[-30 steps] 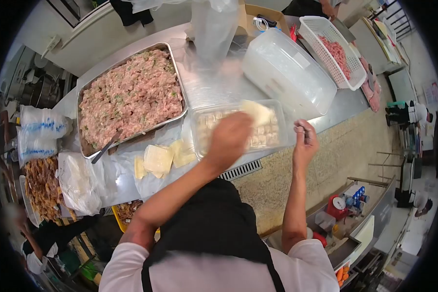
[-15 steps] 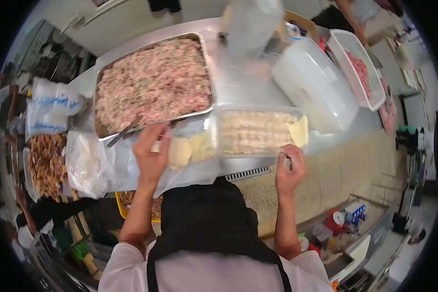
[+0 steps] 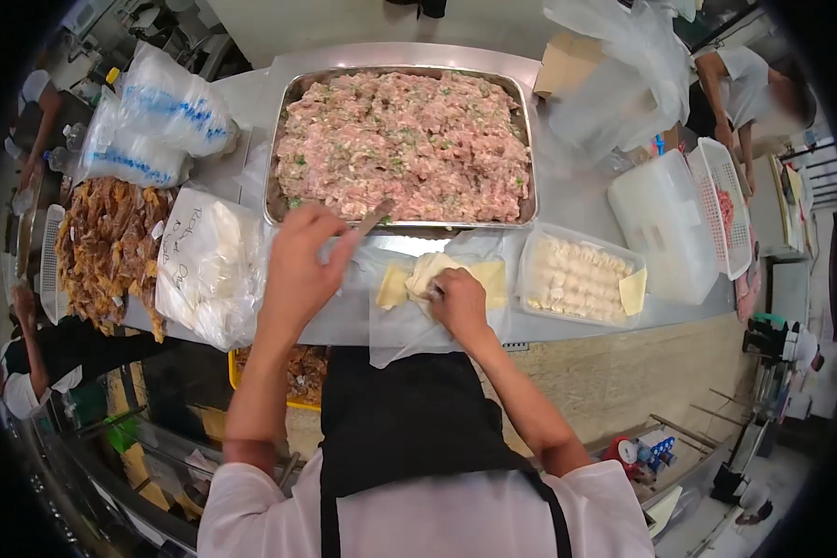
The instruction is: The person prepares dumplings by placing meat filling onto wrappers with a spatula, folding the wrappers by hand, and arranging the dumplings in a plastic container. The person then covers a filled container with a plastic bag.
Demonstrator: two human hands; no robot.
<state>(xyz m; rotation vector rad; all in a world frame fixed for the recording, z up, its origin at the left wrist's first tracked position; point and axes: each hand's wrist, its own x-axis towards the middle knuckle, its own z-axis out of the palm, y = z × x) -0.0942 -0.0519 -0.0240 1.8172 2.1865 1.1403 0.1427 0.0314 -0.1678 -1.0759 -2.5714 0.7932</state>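
My left hand (image 3: 309,263) is at the near edge of the metal tray of minced meat (image 3: 405,149), its thumb and fingers closed on a flat spatula (image 3: 375,217) whose tip touches the meat. My right hand (image 3: 460,299) has its fingertips pinched on a pale dough wrapper (image 3: 426,272), which looks bunched; part of it is hidden by the fingers. Yellow wrappers (image 3: 489,279) lie beside it on a clear plastic sheet (image 3: 391,339). To the right sits a plastic container (image 3: 581,316) with rows of pale dumplings (image 3: 577,270) and one yellow wrapper (image 3: 632,292) at its corner.
On the left are bags of plastic packs (image 3: 172,102), brown marinated meat (image 3: 112,251) and a white plastic bag (image 3: 209,265). A translucent bin (image 3: 665,228) and white basket (image 3: 721,209) stand right. Other people (image 3: 735,84) work at both sides.
My right hand has moved left from the dumpling container to the wrappers. My left hand has gone from the wrappers to the spatula, which has shifted right along the tray edge. The view has turned.
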